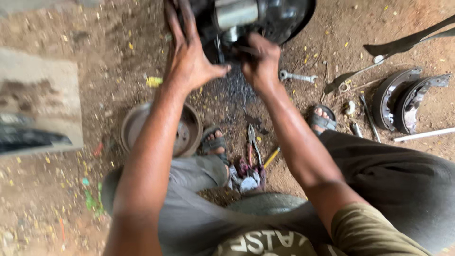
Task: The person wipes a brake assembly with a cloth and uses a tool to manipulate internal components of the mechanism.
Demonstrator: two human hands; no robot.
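Top centre of frame: left hand (187, 57) lies flat, fingers spread, against the black wheel hub (279, 16). Right hand (259, 61) is clenched around a thin tool (239, 49) at the hub. Spanner (297, 76) on dirt ground (52, 189) right of it; brake drum (182, 130) lower left, brake shoes (403, 99) far right.

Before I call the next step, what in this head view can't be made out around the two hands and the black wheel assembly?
- Black round wheel backing plate: upper part cut off by the top edge.
- Left hand: fingertips run past the top edge; contact unclear.
- Right hand: fist is blurred and covers whatever thin tool it grips.
- Silver metal cylinder: its mounting is hidden in shadow.
- Small tools by the grey sandal: too small to identify.
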